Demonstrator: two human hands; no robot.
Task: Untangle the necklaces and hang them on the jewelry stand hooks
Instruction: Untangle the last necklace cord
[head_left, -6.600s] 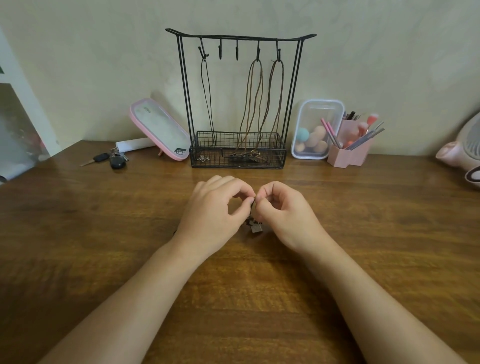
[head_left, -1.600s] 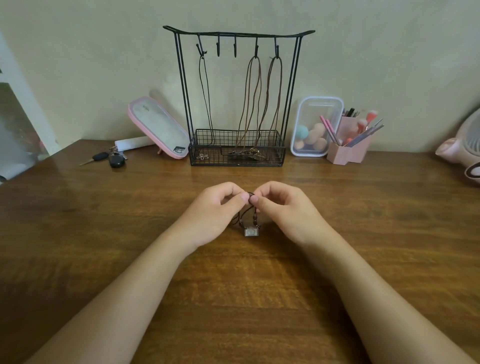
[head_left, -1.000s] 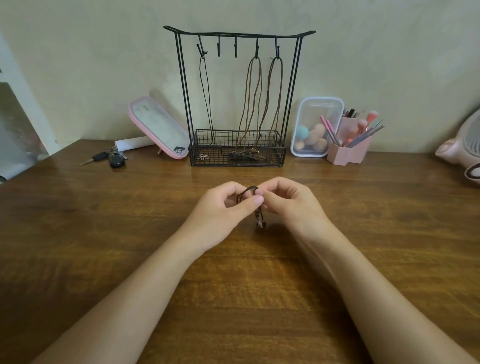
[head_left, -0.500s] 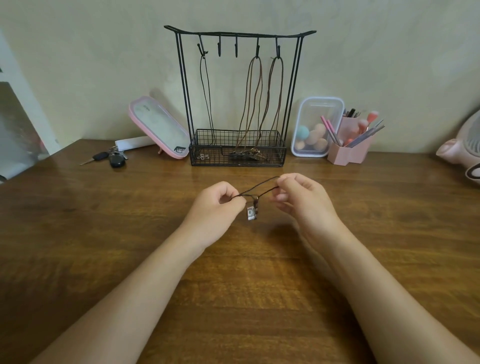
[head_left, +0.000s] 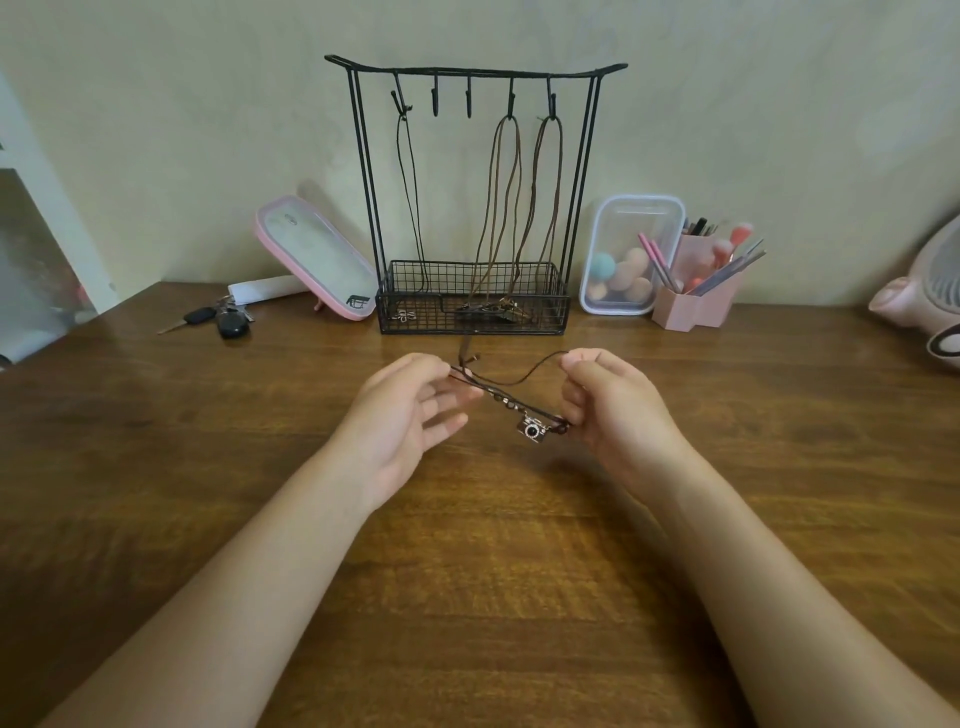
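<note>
A dark cord necklace (head_left: 511, 382) with small beads and a camera-shaped pendant (head_left: 533, 430) stretches between my hands above the wooden table. My left hand (head_left: 410, 410) pinches one end of the cord, its lower fingers spread. My right hand (head_left: 613, 405) grips the cord close to the pendant. Behind them stands the black wire jewelry stand (head_left: 472, 208). A thin black necklace (head_left: 410, 197) hangs from its leftmost hook, and brown cord necklaces (head_left: 524, 208) hang from the two right hooks. The two middle hooks are bare.
A pink-rimmed mirror (head_left: 317, 257) leans left of the stand, with keys (head_left: 221, 319) beside it. To the right are a clear box of makeup sponges (head_left: 626, 254), a pink brush holder (head_left: 698, 296) and a pink fan (head_left: 924, 301).
My hands have drawn apart, pulling the bunched cord out into a line. The pendant has slid toward my right hand and its camera face now shows.
</note>
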